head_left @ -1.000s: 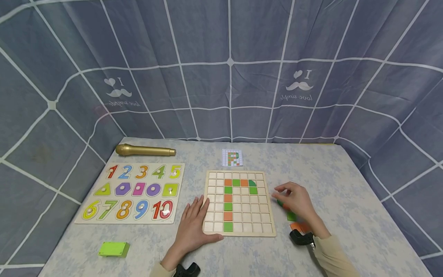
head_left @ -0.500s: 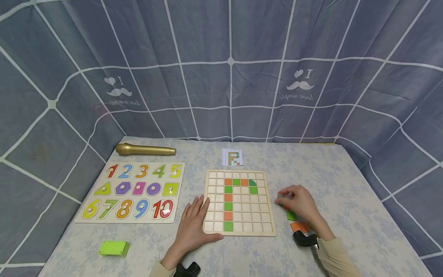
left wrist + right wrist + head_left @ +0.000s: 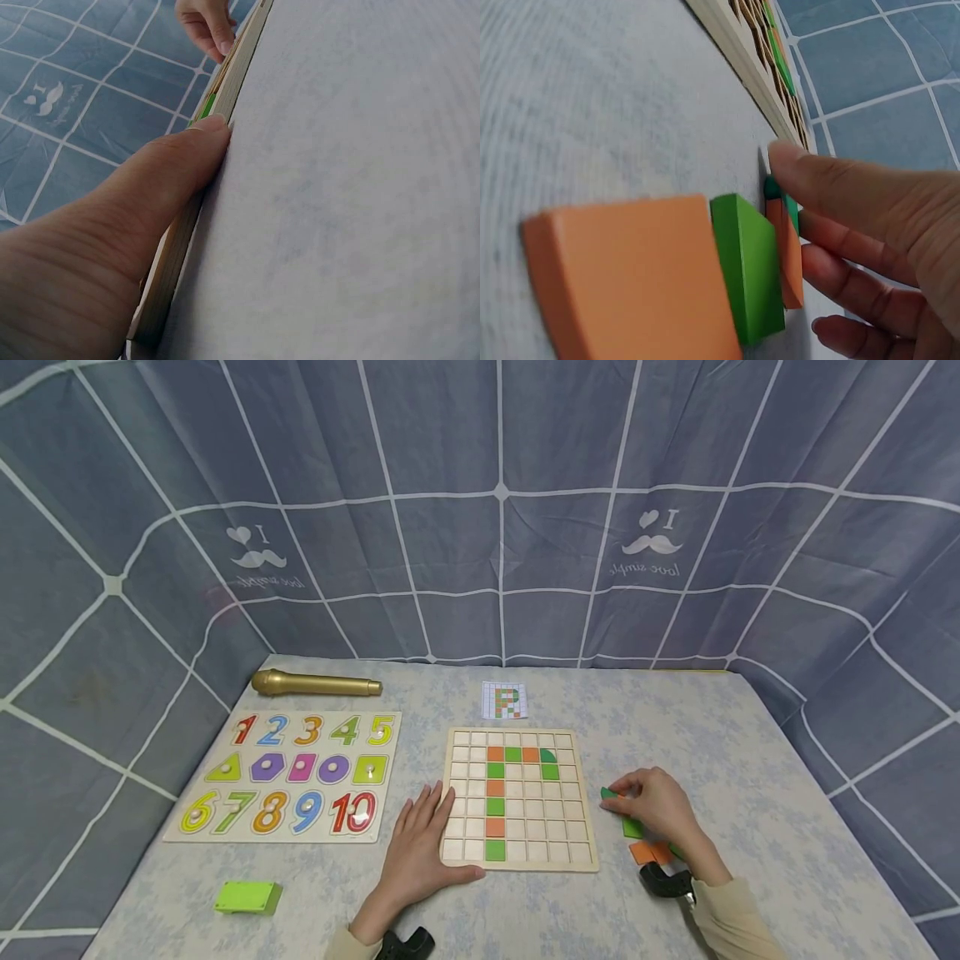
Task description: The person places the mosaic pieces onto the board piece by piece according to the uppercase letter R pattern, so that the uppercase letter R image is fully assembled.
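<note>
My left hand lies spread along the near left corner of the wooden grid board. Its thumb presses the board's front edge in the left wrist view. Green and orange square tiles sit in the grid, with a dark green rounded tile at the upper right of their pattern. To the right of the board, my right hand pinches a loose dark green rounded tile between thumb and fingers. Beside it lie an orange tile, a green tile and a nearer orange tile, partly hidden by the hand in the head view.
A small pattern card lies behind the board. On the left are a number-and-shape puzzle, a gold microphone and a lime-green block. Grey-blue curtains surround the table.
My right hand has shifted slightly right and toward me, its fingers closing at the loose tiles. The dark green rounded tile now shows at its fingertips. The left hand stays still.
</note>
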`<state>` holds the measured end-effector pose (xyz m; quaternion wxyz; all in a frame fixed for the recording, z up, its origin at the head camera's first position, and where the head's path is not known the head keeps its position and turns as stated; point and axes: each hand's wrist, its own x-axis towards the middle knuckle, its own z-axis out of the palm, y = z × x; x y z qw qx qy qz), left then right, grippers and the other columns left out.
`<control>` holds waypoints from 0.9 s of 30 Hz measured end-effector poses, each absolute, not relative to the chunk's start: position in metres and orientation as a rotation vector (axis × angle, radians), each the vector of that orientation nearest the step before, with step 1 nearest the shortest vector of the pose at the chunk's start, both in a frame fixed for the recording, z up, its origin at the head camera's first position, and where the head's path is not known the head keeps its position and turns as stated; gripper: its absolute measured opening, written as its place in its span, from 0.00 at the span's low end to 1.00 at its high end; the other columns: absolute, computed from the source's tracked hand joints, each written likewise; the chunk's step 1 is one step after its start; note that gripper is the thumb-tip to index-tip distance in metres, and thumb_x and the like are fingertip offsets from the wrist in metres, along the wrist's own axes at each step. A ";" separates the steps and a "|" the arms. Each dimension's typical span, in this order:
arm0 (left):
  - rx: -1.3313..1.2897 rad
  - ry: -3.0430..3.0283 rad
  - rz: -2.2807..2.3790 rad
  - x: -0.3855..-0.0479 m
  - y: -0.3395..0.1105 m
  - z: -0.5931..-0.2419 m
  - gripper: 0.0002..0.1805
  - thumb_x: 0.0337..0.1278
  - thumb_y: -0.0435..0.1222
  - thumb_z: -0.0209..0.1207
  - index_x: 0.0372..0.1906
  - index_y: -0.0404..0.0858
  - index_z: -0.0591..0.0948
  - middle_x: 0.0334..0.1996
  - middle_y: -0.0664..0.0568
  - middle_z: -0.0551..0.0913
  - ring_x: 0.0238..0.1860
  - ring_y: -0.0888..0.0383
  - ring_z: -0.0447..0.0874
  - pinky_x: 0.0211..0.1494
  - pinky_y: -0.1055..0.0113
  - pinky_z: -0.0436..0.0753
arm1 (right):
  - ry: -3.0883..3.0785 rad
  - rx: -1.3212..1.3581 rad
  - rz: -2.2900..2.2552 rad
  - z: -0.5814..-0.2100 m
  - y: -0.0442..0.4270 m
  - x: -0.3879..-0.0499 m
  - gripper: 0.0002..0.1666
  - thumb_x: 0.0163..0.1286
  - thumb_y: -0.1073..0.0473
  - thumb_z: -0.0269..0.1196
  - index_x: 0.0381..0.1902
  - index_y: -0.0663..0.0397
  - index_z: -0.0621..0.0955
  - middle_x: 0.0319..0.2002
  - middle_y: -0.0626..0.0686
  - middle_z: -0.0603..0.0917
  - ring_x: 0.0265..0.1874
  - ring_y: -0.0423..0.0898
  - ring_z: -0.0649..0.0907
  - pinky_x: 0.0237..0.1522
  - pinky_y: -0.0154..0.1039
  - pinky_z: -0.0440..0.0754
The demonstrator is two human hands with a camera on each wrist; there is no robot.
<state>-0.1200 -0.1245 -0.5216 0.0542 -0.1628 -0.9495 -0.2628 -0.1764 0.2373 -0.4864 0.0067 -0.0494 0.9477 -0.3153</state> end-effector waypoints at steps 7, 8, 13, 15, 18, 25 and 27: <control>-0.487 -2.887 -0.806 -0.119 -0.125 -0.523 0.64 0.28 0.68 0.67 0.71 0.34 0.61 0.71 0.40 0.57 0.72 0.44 0.46 0.70 0.48 0.45 | 3.021 -0.270 -0.954 -0.487 0.234 -0.178 0.10 0.50 0.55 0.75 0.29 0.49 0.85 0.26 0.44 0.79 0.26 0.43 0.70 0.25 0.40 0.71; -0.488 -2.887 -0.806 -0.119 -0.124 -0.523 0.64 0.28 0.68 0.67 0.71 0.35 0.61 0.71 0.40 0.57 0.72 0.44 0.46 0.70 0.48 0.46 | 3.024 -0.293 -0.954 -0.487 0.233 -0.178 0.10 0.50 0.56 0.75 0.29 0.48 0.84 0.26 0.43 0.79 0.26 0.43 0.70 0.26 0.41 0.71; -0.498 -2.870 -0.814 -0.118 -0.124 -0.524 0.64 0.28 0.69 0.66 0.71 0.35 0.62 0.71 0.40 0.57 0.72 0.43 0.47 0.70 0.47 0.47 | 2.971 -0.367 -0.977 -0.487 0.230 -0.178 0.08 0.52 0.60 0.74 0.29 0.47 0.83 0.21 0.41 0.76 0.21 0.41 0.72 0.37 0.48 0.76; -0.507 -2.854 -0.805 -0.118 -0.124 -0.526 0.64 0.29 0.70 0.65 0.71 0.34 0.62 0.71 0.40 0.57 0.71 0.43 0.48 0.70 0.47 0.47 | 2.947 -0.377 -0.992 -0.487 0.229 -0.178 0.06 0.54 0.61 0.72 0.30 0.47 0.85 0.21 0.41 0.75 0.20 0.40 0.73 0.35 0.44 0.77; -0.503 -2.852 -0.806 -0.118 -0.124 -0.525 0.64 0.28 0.70 0.65 0.71 0.34 0.62 0.70 0.40 0.57 0.71 0.43 0.48 0.70 0.47 0.47 | 2.941 -0.384 -1.018 -0.488 0.228 -0.179 0.05 0.57 0.62 0.71 0.32 0.48 0.86 0.22 0.41 0.75 0.21 0.40 0.72 0.24 0.37 0.71; -0.482 -2.904 -0.799 -0.118 -0.125 -0.521 0.64 0.28 0.68 0.66 0.72 0.35 0.61 0.71 0.41 0.56 0.72 0.44 0.46 0.71 0.48 0.45 | 2.824 -0.407 -1.218 -0.484 0.217 -0.189 0.06 0.58 0.61 0.70 0.33 0.52 0.83 0.24 0.45 0.77 0.16 0.43 0.72 0.17 0.36 0.72; -0.484 -2.902 -0.800 -0.119 -0.125 -0.521 0.64 0.29 0.68 0.66 0.72 0.35 0.61 0.71 0.40 0.56 0.72 0.44 0.46 0.71 0.48 0.45 | 2.776 -0.421 -1.260 -0.482 0.211 -0.193 0.07 0.57 0.59 0.71 0.31 0.51 0.82 0.23 0.47 0.76 0.15 0.43 0.71 0.16 0.36 0.71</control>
